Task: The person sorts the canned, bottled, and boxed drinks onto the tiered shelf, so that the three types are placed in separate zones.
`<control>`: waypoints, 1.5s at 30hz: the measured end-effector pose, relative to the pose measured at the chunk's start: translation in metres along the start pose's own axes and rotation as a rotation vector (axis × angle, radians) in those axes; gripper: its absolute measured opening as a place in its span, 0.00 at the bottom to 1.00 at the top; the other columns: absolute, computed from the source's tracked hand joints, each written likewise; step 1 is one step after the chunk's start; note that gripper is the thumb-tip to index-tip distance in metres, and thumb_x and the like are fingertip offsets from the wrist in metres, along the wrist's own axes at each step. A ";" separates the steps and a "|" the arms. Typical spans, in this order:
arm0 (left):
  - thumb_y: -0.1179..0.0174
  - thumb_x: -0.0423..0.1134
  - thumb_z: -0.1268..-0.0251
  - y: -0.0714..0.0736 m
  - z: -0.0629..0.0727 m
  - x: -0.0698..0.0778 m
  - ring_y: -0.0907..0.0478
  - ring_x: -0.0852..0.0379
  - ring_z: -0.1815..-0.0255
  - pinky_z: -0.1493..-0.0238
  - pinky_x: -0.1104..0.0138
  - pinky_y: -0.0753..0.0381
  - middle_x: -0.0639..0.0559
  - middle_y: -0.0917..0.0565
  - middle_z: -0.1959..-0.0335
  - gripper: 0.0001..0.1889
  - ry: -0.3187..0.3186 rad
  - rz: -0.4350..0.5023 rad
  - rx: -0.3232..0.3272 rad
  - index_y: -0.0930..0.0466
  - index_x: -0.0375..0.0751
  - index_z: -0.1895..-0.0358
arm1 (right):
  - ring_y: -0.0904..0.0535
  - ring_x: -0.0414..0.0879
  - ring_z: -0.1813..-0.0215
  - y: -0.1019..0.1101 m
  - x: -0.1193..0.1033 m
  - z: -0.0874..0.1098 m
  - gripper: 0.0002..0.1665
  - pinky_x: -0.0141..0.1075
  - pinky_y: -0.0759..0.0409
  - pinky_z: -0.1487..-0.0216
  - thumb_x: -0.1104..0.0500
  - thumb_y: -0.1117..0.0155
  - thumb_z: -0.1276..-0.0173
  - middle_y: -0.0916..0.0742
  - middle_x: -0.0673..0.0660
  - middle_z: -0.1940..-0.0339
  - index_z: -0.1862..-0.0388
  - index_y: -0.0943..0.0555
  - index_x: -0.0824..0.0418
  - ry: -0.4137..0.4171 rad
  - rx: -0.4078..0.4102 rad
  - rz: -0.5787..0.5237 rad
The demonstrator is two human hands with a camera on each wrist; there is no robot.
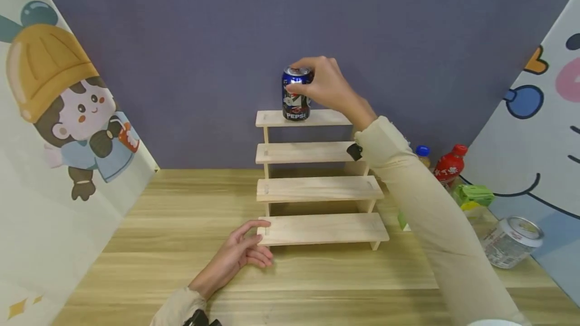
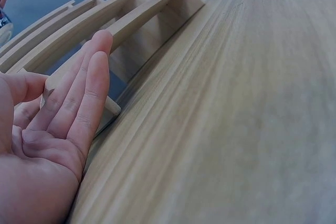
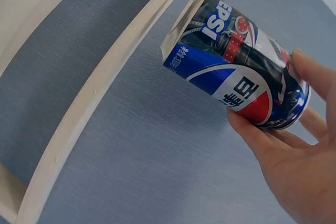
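Note:
A blue and black Pepsi can (image 1: 296,107) is upright at the left part of the top board of a stepped wooden shelf (image 1: 321,187). My right hand (image 1: 323,82) grips the can near its upper end, thumb on one side and fingers on the other. The right wrist view shows the can (image 3: 236,66) with its base close by the pale board edge. Down at the lowest board's left end, my left hand (image 1: 242,250) holds the corner between thumb and index finger. Its other fingers (image 2: 94,87) extend beside the board in the left wrist view.
On the right, partly behind my right sleeve, are a silver can (image 1: 512,243), a green carton (image 1: 473,195), a red bottle (image 1: 450,165) and a blue-capped bottle (image 1: 423,154). A blue-grey wall (image 1: 204,64) stands behind the shelf. Printed panels flank the wood-grain table (image 1: 190,215).

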State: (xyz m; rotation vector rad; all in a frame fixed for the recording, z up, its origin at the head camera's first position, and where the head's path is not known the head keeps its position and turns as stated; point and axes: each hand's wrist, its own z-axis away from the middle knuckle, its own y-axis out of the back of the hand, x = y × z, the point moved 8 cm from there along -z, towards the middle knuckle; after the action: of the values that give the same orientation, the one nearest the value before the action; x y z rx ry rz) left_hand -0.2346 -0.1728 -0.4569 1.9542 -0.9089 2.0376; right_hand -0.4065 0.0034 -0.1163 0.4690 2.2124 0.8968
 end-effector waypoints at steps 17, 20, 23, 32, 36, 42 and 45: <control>0.57 0.38 0.18 -0.001 0.001 0.001 0.12 0.47 0.63 0.58 0.59 0.11 0.37 0.13 0.61 0.24 -0.005 0.001 -0.012 0.45 0.37 0.25 | 0.18 0.43 0.49 -0.020 0.028 -0.017 0.34 0.35 0.16 0.52 0.46 0.31 0.32 0.18 0.56 0.39 0.30 0.26 0.55 -0.142 0.003 -0.018; 0.57 0.37 0.18 0.001 0.001 0.003 0.13 0.47 0.63 0.58 0.58 0.11 0.37 0.13 0.61 0.24 -0.008 0.000 -0.014 0.45 0.37 0.25 | 0.21 0.44 0.42 -0.024 0.029 -0.016 0.35 0.37 0.19 0.44 0.43 0.32 0.32 0.20 0.54 0.35 0.29 0.27 0.52 -0.128 -0.005 -0.012; 0.57 0.38 0.18 0.004 0.002 0.002 0.13 0.47 0.63 0.58 0.58 0.11 0.37 0.13 0.61 0.24 -0.004 -0.007 -0.010 0.45 0.36 0.25 | 0.23 0.49 0.39 -0.028 0.030 -0.013 0.38 0.41 0.22 0.40 0.42 0.32 0.33 0.25 0.52 0.29 0.27 0.31 0.50 -0.093 -0.025 0.001; 0.58 0.35 0.18 0.008 0.005 0.001 0.13 0.49 0.62 0.57 0.59 0.11 0.38 0.13 0.61 0.24 -0.017 -0.004 -0.035 0.46 0.35 0.25 | 0.29 0.51 0.32 -0.017 0.028 0.009 0.47 0.46 0.28 0.32 0.43 0.28 0.36 0.30 0.50 0.25 0.22 0.37 0.49 -0.013 0.027 0.092; 0.58 0.36 0.18 0.011 0.007 0.001 0.13 0.49 0.62 0.57 0.58 0.12 0.39 0.13 0.60 0.24 -0.016 -0.001 -0.038 0.46 0.35 0.25 | 0.33 0.52 0.27 -0.007 0.027 0.022 0.46 0.47 0.33 0.27 0.43 0.29 0.35 0.32 0.49 0.23 0.22 0.37 0.49 -0.006 0.042 0.107; 0.59 0.35 0.18 0.014 0.008 0.002 0.13 0.48 0.61 0.55 0.55 0.12 0.38 0.13 0.60 0.24 -0.018 0.002 -0.044 0.47 0.35 0.25 | 0.40 0.46 0.23 0.009 0.025 0.045 0.44 0.44 0.41 0.22 0.44 0.30 0.34 0.32 0.49 0.23 0.23 0.36 0.50 0.035 0.070 0.142; 0.59 0.35 0.18 0.015 0.008 0.003 0.13 0.48 0.61 0.55 0.55 0.12 0.38 0.13 0.60 0.24 -0.019 0.004 -0.039 0.46 0.35 0.25 | 0.40 0.46 0.23 0.018 0.026 0.060 0.43 0.46 0.41 0.22 0.44 0.30 0.34 0.31 0.49 0.24 0.23 0.35 0.50 0.042 0.082 0.154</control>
State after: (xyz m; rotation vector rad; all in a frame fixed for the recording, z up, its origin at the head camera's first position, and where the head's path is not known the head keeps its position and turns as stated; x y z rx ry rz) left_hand -0.2368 -0.1901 -0.4588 1.9563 -0.9506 1.9913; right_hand -0.3807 0.0579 -0.1469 0.6728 2.2813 0.9054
